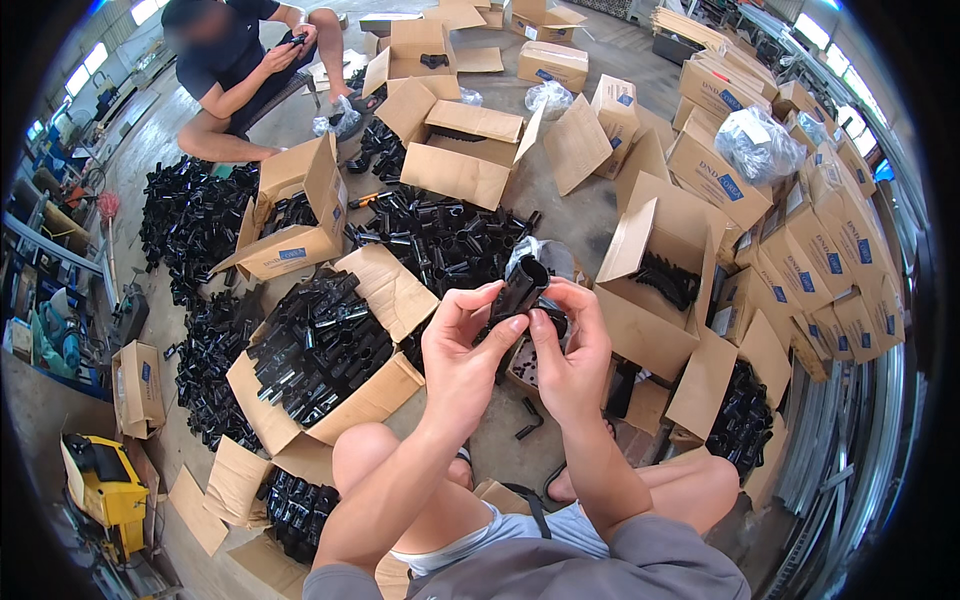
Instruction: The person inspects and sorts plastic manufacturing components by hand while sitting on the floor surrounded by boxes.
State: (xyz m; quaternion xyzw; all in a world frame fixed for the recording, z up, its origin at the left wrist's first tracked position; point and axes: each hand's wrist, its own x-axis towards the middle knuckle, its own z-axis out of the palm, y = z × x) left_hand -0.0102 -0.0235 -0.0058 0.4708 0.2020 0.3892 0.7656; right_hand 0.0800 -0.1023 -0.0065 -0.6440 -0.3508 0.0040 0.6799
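Observation:
A short black tubular fitting (521, 286) is held up in front of me between both hands, its round open end pointing up and away. My left hand (462, 345) is closed around its left side, thumb pressed on the near face. My right hand (573, 350) grips the right side, its thumb tip beside the left one. The fitting's lower part is hidden by my fingers. Just below my hands, a small container of tiny dark parts (524, 364) shows partly. A loose black fitting (529, 420) lies on the floor nearer to me.
An open carton of black fittings (390, 375) stands at left, with a large heap of fittings (440, 240) behind it. Open cartons (640, 335) stand at right, before stacked sealed boxes (800, 250). Another person (235, 75) crouches far left, handling a dark piece. A yellow machine (105, 490) stands lower left.

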